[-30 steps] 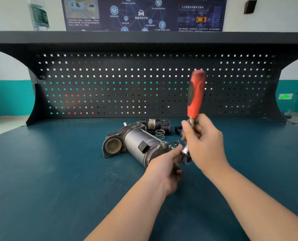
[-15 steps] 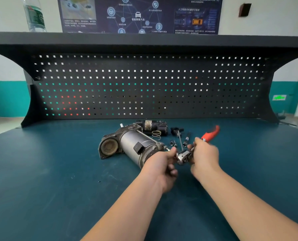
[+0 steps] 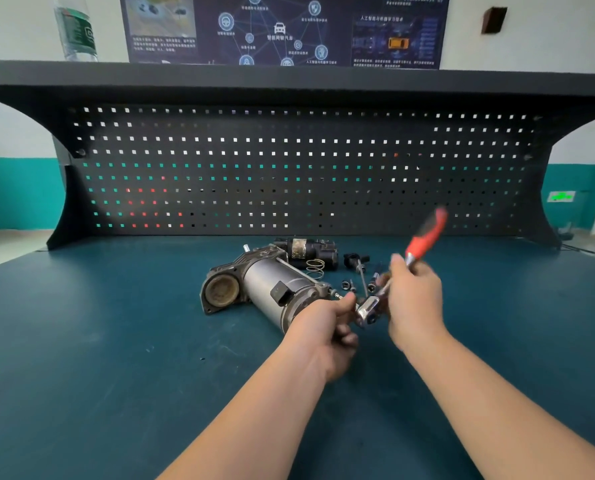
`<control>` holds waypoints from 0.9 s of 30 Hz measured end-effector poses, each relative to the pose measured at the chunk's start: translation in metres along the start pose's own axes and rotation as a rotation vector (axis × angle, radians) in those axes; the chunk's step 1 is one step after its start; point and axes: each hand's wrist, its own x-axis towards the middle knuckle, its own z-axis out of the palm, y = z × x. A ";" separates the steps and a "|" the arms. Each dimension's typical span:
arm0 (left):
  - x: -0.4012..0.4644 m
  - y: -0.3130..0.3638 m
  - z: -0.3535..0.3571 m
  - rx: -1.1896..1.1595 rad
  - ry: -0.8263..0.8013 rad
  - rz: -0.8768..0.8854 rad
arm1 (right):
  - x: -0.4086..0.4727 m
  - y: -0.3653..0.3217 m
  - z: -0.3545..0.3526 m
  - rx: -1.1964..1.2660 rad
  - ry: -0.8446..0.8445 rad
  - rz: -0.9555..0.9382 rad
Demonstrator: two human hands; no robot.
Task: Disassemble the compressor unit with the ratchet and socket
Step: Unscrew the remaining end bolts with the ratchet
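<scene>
The right hand [image 3: 414, 299] gripped the red-handled ratchet [image 3: 424, 240]; the left hand [image 3: 325, 327] pinched its chrome head beside the compressor [image 3: 265, 289]. The poster's [image 3: 282, 29] writing was too small to read.

Bench top [image 3: 81, 358]: dark teal, matte, with a few small pale specks.
Pegboard [image 3: 289, 168]: black back panel with rows of small square holes; light, teal and red show through them.
Shelf [image 3: 289, 76]: black ledge running across the top of the pegboard.
Water bottle [image 3: 75, 27]: clear plastic with a green label, standing upright on the shelf at the left.
Poster [image 3: 282, 27]: dark blue, on the wall behind the shelf, showing a network diagram with a car icon and an orange car; its text is too small to read.
Wall [image 3: 15, 192]: white above, teal band below.
Brown box [image 3: 493, 19]: mounted on the wall at upper right.
Green sign [image 3: 560, 196]: lit, low on the right wall.
</scene>
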 end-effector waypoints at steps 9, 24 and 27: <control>-0.003 0.000 -0.001 0.149 0.023 0.019 | -0.014 -0.011 0.000 -0.251 -0.200 -0.576; -0.002 0.000 -0.001 0.012 0.016 -0.009 | 0.002 0.004 0.004 0.069 0.002 0.153; -0.002 -0.002 -0.001 0.084 0.085 0.041 | -0.015 -0.010 0.000 -0.243 -0.192 -0.535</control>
